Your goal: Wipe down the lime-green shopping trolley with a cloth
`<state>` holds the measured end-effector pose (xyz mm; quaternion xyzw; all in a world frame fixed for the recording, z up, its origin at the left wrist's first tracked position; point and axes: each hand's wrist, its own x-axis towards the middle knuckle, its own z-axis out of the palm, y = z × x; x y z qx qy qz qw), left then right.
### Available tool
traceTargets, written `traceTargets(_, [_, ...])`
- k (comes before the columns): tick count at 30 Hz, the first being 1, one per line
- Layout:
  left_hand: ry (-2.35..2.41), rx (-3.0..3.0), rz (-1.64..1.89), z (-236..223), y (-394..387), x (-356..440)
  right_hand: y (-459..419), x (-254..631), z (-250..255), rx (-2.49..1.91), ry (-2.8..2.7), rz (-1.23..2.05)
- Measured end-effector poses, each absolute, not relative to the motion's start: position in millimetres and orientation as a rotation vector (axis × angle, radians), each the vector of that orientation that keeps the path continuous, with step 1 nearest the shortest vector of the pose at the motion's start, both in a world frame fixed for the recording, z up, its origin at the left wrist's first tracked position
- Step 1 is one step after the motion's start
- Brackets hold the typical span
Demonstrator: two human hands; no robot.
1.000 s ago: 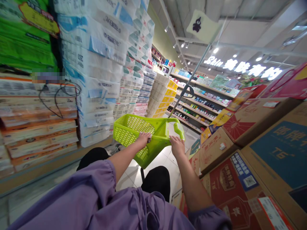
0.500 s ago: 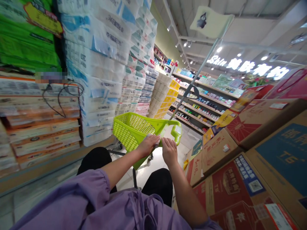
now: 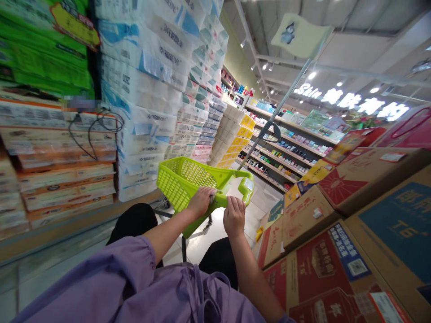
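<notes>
A lime-green shopping cart (image 3: 170, 184) with a perforated plastic basket stands in front of my knees. My left hand (image 3: 202, 200) is closed on the left part of its handle bar (image 3: 220, 198). Farther right, my right hand (image 3: 235, 216) wraps over the same bar, knuckles up, a short gap from the left. Something pale grey shows by my left fingertips, too small to make out. Beyond my right hand, a green grip (image 3: 247, 186) curves up at the cart's corner. A pole (image 3: 274, 114) carrying a pale flag (image 3: 298, 36) rises behind the cart.
Tall stacks of wrapped tissue packs (image 3: 148, 121) line the left side, beside orange-and-white packs (image 3: 67, 179) with a dangling black cable (image 3: 89, 139). Cardboard cartons (image 3: 323, 264) crowd the right. Shelves of small goods (image 3: 283, 148) stand ahead across the tiled floor.
My left hand has slid a little left along the handle, widening the gap between my hands. The view has turned slightly, so the tissue stacks sit farther right.
</notes>
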<state>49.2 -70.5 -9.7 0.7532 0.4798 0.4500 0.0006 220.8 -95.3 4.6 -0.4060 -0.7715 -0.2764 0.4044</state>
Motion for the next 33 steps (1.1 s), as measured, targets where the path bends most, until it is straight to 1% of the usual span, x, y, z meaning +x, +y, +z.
traceTargets(2, [1.563, 2.34, 1.42, -12.2, -71.3, 47.5, -96.4, 220.1, 3.8, -1.041, -1.918, -0.707])
traceTargets(6, [1.335, 2.552, 1.345, -15.1, -74.6, 56.4, -99.2, 217.6, 3.0, -1.088, -1.863, -0.683])
traceTargets(8, [1.291, 2.565, 1.332, -16.3, -75.0, 56.5, -100.7, 218.1, 3.3, -1.096, -1.874, -0.663])
traceTargets(14, [1.472, 2.428, 1.381, -21.6, -76.6, 38.2, -101.2, 221.1, 4.7, -1.056, -1.873, -0.685])
traceTargets(19, [1.493, 2.443, 1.27, -22.2, -72.6, 25.7, -99.6, 221.4, 6.1, -1.054, -1.839, -0.708])
traceTargets(21, [1.582, 2.357, 1.218, -26.0, -66.6, 13.1, -99.4, 222.3, 7.1, -1.056, -1.85, -0.709])
traceTargets(25, [1.775, 2.177, 1.233, -39.5, -55.8, -7.4, -98.4, 222.0, 7.9, -1.082, -1.823, -0.705])
traceTargets(29, [1.774, 2.187, 1.198, -50.8, -58.5, 10.4, -96.9, 219.8, 7.4, -1.093, -1.796, -0.641])
traceTargets(33, [1.547, 2.448, 1.228, -65.3, -68.5, 34.2, -97.6, 221.8, 7.8, -1.094, -1.81, -0.593])
